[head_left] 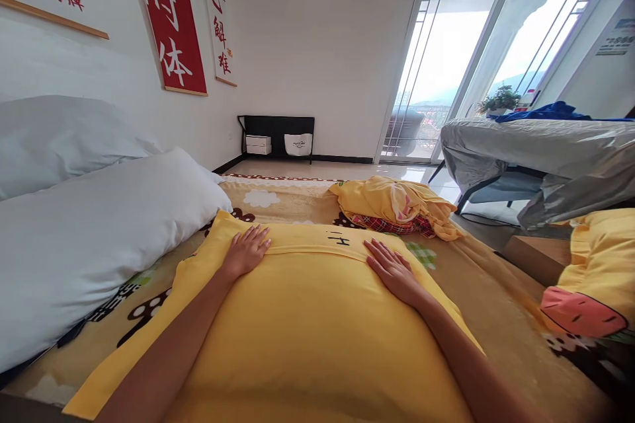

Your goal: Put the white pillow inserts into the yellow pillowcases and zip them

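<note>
A plump pillow in a yellow pillowcase [307,317] lies on the patterned bed cover in front of me, with dark lettering near its far edge. My left hand [247,251] rests flat on its far left part, fingers stretched out. On the far right part lies my right hand [394,268], also flat with fingers a little apart. A seam or flap edge runs across the case between the two hands. Neither hand grips anything.
White pillows [124,225] are piled at the left. Beyond the yellow pillow is a crumpled yellow cloth [397,201] with red plaid. At the right are a cardboard box [538,264], another yellow fabric piece [602,264] and a covered table [540,145].
</note>
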`<state>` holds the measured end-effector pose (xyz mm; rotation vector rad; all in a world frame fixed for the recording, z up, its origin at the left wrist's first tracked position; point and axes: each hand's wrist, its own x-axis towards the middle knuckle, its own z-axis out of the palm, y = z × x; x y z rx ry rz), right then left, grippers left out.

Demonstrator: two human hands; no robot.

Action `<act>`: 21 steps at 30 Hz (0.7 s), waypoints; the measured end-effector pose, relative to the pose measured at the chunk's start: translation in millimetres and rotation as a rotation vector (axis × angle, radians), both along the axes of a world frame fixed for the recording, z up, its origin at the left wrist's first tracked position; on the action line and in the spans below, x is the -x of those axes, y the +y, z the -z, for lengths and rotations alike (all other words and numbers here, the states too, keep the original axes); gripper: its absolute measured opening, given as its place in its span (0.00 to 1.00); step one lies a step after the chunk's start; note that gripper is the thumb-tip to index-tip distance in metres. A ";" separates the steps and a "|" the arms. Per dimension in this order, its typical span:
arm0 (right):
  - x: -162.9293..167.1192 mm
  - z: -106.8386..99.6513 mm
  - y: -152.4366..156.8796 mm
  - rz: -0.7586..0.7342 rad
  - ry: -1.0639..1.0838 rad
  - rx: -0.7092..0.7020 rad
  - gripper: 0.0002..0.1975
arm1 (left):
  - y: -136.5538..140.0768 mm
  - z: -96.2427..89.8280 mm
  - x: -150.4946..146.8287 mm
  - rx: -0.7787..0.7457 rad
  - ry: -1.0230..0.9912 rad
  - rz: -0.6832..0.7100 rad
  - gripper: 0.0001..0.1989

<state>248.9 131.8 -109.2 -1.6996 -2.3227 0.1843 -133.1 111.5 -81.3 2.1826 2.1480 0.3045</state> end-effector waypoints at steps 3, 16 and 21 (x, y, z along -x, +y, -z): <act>0.3 -0.2 -0.3 0.003 0.008 -0.001 0.30 | 0.2 0.1 -0.3 -0.003 0.001 0.004 0.28; -33.1 28.6 -83.5 0.086 0.078 -0.227 0.29 | -114.5 32.8 19.7 -0.286 0.037 0.034 0.26; -70.0 102.6 -146.3 0.197 0.117 -0.438 0.32 | -186.5 91.3 43.2 -0.514 0.102 -0.100 0.34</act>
